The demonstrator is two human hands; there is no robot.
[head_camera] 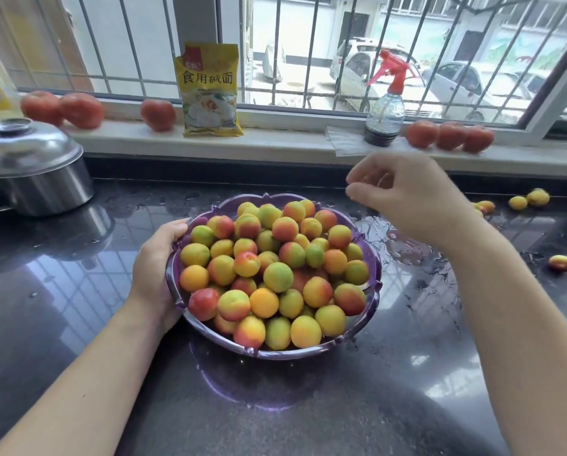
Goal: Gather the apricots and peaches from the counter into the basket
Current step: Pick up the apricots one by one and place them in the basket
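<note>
From the head camera, the purple plastic basket (372, 284) sits in the middle of the dark shiny counter (78, 291), piled high with small yellow, orange and red fruits (272, 271). The left hand (157, 268) grips its left rim. The right hand (403, 195) hangs above the far right rim, fingers loosely curled, holding nothing. Most of the job looks done — a few loose fruits (525, 200) wait far right, and one nearer (561, 262).
</note>
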